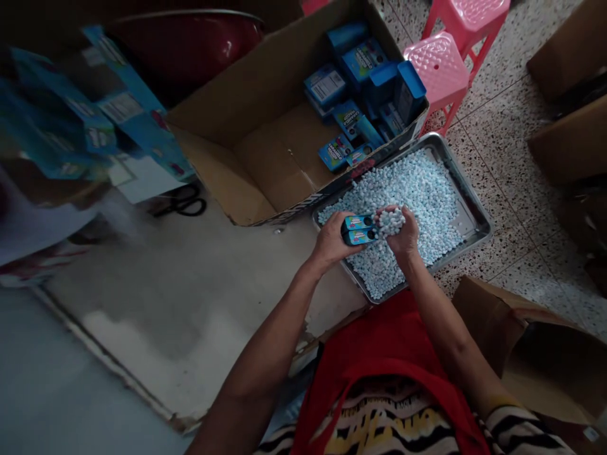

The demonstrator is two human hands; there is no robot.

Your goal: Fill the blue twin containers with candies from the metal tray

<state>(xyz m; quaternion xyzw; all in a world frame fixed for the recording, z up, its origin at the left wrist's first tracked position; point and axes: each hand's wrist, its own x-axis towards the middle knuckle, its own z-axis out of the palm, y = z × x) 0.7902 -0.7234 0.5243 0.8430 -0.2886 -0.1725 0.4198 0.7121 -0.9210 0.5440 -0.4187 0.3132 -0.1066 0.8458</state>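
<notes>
Candies (391, 222), small, rounded, pale, cupped in right hand (403, 232); left hand (332, 240) pinches two glossy boxes (359, 230).

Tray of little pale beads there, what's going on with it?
A person is holding two small blue boxes side by side in the left hand, with the right hand cupped around a handful of beads right next to them. Both hands are over the metal tray, where many more beads lie spread out. Beyond it, an open carton holds more blue packs, mostly toward its right end.
</notes>
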